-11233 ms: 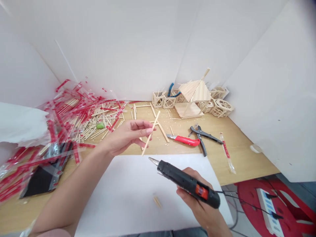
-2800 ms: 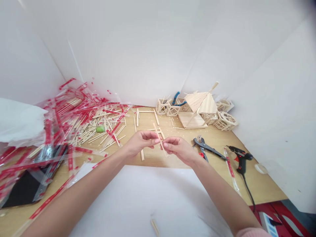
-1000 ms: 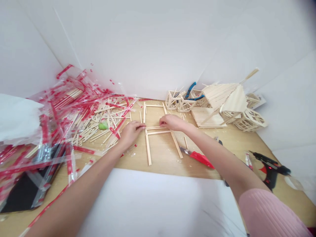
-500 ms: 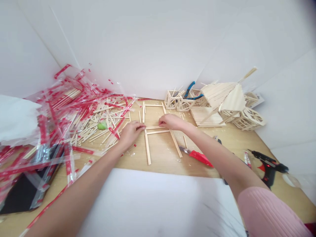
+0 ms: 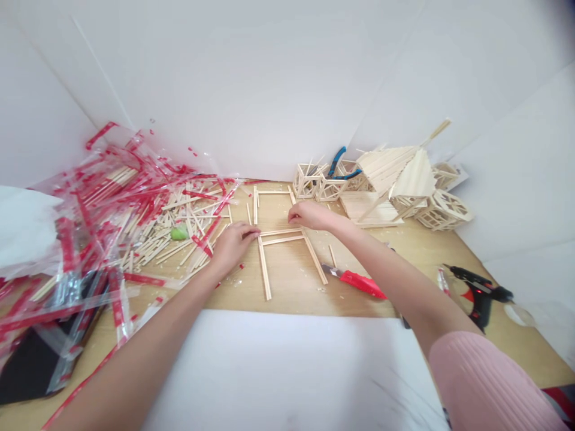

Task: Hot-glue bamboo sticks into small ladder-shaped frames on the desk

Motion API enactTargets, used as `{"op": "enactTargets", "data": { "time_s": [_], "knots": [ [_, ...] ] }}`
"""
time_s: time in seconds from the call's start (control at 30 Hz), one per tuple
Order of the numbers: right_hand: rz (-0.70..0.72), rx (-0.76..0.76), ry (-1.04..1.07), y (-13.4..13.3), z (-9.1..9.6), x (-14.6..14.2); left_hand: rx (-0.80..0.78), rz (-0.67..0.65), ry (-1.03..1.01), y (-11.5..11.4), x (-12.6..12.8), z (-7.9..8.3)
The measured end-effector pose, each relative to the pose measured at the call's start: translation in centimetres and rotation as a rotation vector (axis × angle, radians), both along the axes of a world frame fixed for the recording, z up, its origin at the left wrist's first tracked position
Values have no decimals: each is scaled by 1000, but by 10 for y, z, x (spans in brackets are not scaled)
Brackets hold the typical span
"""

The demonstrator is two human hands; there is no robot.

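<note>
My left hand [image 5: 234,242] is closed, thumb and finger pinched at the left end of a thin wooden stick [image 5: 281,232]. That stick lies across the top of a frame of wooden sticks [image 5: 265,269], just above a parallel crossbar. My right hand [image 5: 311,214] hovers over the stick's right part with its fingers curled together. Whatever is between those fingertips, if anything, is hidden. Beyond the hands lies a second wooden stick frame [image 5: 274,192] with its crossbar at the far end; the right hand partly covers its right leg.
Loose sticks [image 5: 157,245] and red-and-clear wrappers [image 5: 90,197] are heaped at left. At right are a red utility knife [image 5: 363,284], a black glue gun [image 5: 480,290], stick-built models [image 5: 413,179] and blue-handled pliers [image 5: 338,164]. White paper [image 5: 287,365] covers the front.
My right hand has risen slightly off the stick's right part. My left hand stays pinched at its left end. The whole view has shifted a little.
</note>
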State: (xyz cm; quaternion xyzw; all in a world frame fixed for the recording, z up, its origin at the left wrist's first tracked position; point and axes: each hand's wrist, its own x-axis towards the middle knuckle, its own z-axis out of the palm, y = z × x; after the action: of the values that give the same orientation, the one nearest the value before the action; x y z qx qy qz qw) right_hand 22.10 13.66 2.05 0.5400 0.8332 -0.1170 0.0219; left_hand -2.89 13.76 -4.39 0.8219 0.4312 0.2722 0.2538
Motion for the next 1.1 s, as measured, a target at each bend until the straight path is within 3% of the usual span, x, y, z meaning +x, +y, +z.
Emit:
{"op": "enactTargets", "data": {
  "time_s": [0.3, 0.47, 0.63, 1.1],
  "knots": [
    [-93, 54, 42, -23, -8, 18, 17, 66, 16, -1, -2, 9],
    [-389, 140, 110, -52, -15, 18, -11, 76, -4, -7, 0, 6],
    [-614, 102, 191, -75, -31, 6, -40, 102, -15, -16, 2, 2],
    [-636, 179, 212, -85, -43, -5, -12, 127, -12, -29, 10, 0]
  ]
}}
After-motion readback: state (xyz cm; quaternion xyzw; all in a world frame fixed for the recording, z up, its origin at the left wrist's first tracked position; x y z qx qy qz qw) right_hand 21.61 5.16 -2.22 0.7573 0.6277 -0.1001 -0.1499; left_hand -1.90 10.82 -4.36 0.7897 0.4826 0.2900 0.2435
